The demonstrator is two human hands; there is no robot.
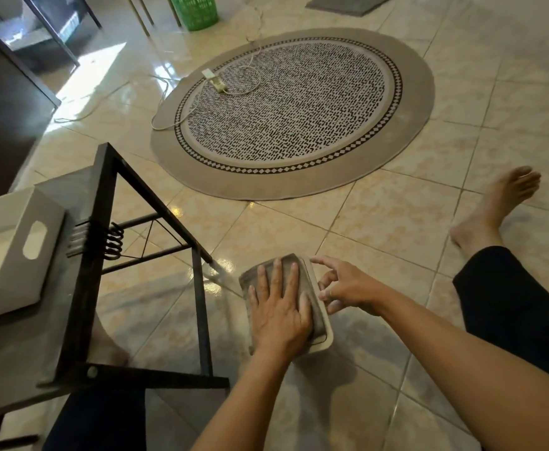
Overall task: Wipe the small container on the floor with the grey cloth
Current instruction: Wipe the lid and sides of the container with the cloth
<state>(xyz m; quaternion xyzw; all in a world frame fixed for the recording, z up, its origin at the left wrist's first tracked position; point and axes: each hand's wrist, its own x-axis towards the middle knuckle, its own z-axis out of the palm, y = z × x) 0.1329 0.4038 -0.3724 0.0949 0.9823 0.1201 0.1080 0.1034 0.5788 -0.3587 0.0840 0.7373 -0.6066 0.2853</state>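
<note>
A small cream container lies on the tiled floor in front of me. The grey cloth is spread over its top and covers most of it, so only the right rim and near corner show. My left hand lies flat on the cloth with its fingers spread and presses it down. My right hand is at the container's right edge, with its fingertips touching the rim and its fingers curled loosely.
A low black metal-framed table stands at the left with a white handled tray on it. A round patterned rug with a power strip and cable lies beyond. My legs stretch out at right; a green basket stands far back.
</note>
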